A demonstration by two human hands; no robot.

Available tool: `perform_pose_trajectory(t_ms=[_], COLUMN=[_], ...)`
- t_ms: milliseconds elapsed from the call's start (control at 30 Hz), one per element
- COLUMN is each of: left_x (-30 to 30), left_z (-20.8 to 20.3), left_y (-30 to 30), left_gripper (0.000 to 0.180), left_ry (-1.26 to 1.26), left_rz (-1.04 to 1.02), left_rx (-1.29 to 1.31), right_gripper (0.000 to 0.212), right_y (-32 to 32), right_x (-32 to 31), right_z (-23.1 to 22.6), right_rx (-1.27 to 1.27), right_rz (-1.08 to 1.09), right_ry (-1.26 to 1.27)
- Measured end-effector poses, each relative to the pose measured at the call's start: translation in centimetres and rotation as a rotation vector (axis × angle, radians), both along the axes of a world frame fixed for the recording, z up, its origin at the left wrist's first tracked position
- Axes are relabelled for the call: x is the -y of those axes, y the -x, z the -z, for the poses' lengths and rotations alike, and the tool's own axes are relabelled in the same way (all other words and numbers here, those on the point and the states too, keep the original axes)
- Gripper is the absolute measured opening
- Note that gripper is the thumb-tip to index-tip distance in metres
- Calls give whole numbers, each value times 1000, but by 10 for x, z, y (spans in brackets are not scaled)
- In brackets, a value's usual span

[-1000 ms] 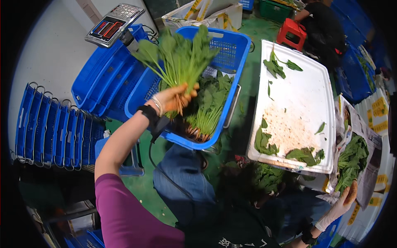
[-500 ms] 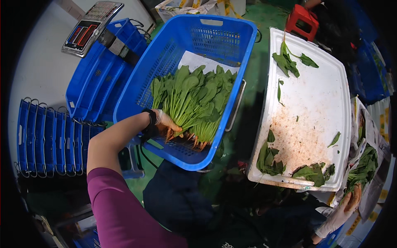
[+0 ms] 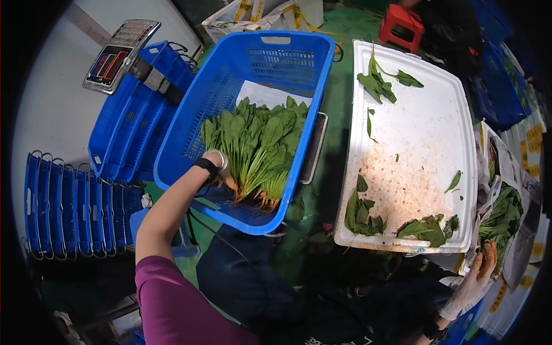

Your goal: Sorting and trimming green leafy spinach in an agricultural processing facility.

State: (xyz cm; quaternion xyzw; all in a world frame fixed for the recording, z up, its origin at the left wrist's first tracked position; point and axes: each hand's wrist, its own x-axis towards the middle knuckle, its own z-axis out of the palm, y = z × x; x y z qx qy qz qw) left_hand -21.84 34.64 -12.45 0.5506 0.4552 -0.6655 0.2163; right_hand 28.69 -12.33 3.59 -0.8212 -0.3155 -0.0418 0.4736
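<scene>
Spinach [image 3: 259, 129] with orange-red roots lies in a large blue crate [image 3: 227, 214], leaves toward the far end and roots toward me. My left hand [image 3: 223, 168], gloved, rests against the left side of the spinach by the roots. Its fingers point down and are mostly hidden, so their grip does not show. At the far right, my right hand [image 3: 476, 277], in a whitish glove with soiled fingertips, is at the near end of another spinach pile [image 3: 501, 217] on printed paper. Its fingers are stretched out, with nothing visibly held.
A white board [image 3: 411, 149] carries brown soil and loose leaves [image 3: 425, 230]. Stacked blue crates [image 3: 129, 123] and a digital scale display [image 3: 112, 60] stand left. A metal platform edge [image 3: 315, 146] shows beside the spinach crate. A red stool [image 3: 401, 27] stands behind.
My left hand has shifted from over the roots to the left side of the spinach. My right hand has drawn slightly back from the pile. The whole view has shifted a little.
</scene>
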Motion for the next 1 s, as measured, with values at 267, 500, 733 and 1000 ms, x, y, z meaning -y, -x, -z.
perform_pose_trajectory(t_ms=[267, 500, 733, 1000], left_x=[14, 169, 425, 525], left_z=[-137, -300, -330, -305], left_y=[-119, -237, -368, -400], left_gripper=[37, 27, 37, 35], left_ry=[-130, -727, -969, -1336], left_rz=[-569, 344, 224, 444], left_rx=[1139, 1730, -47, -1053], right_gripper=[21, 25, 28, 24], right_y=[12, -62, -133, -169], right_x=[20, 80, 193, 294], right_z=[-32, -64, -53, -7], right_rx=[126, 250, -247, -388], right_rz=[-22, 277, 524, 458], right_ry=[104, -147, -646, -661])
